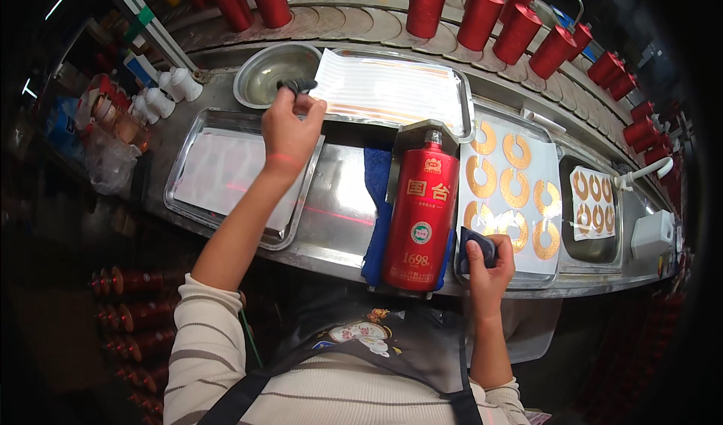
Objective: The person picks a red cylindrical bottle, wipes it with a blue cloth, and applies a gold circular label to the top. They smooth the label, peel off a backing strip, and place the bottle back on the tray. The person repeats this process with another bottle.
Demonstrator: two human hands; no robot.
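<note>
A large red bottle (418,221) with gold lettering and a round label lies on its back in a metal cradle, its neck pointing away from me, with blue cloth (376,176) beside and under it. Over the edge of a metal bowl (252,78) of liquid, my left hand (292,131) pinches a small black piece (298,85) whose kind I cannot make out. My right hand (491,265), at the bottle's lower right, grips a dark blue pad (480,249), possibly folded cloth. That pad is close to the bottle's side; contact cannot be told.
A tray of striped sheets (392,86) lies behind the bottle. Another tray (181,176) with white sheets is at left. On the right are gold C-shaped stickers (516,188) and a sink (591,252) with a sticker sheet. Red bottles (520,33) line the conveyor.
</note>
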